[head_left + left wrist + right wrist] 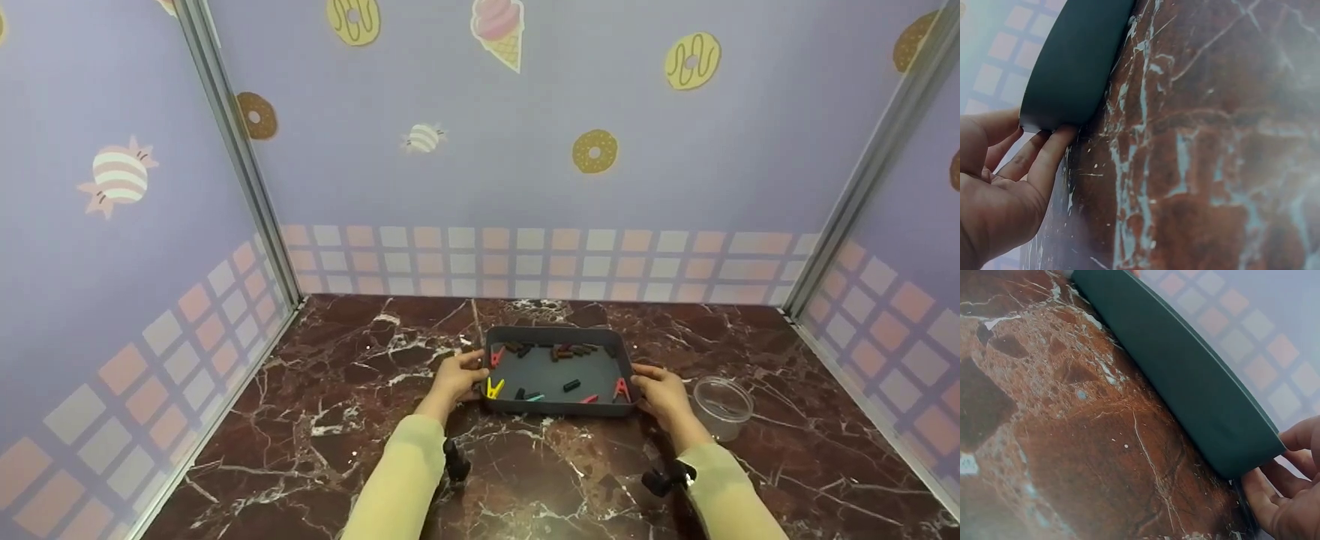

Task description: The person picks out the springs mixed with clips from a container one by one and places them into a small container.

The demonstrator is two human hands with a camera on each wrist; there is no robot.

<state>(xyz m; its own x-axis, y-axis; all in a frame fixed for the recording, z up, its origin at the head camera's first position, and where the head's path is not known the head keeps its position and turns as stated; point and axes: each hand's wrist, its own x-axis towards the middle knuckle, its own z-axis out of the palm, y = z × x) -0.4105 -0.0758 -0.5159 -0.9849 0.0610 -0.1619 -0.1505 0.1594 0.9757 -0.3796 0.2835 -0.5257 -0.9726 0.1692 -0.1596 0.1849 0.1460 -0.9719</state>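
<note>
Head view: left hand (453, 379) and right hand (663, 393), grip clamped on the probably stiff tray (555, 409), best held nine-and-three o'clock

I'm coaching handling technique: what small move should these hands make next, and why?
Probably settle the tray level before letting go: the left hand and right hand grip its opposite ends, and loose clips and dark pieces inside might slide if it tilts.

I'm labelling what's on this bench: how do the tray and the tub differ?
The tray is dark; the tub is clear. The tray is a wide rectangle; the tub is round and smaller. The left hand and right hand hold the tray; neither holds the tub. Both are containers.
</note>
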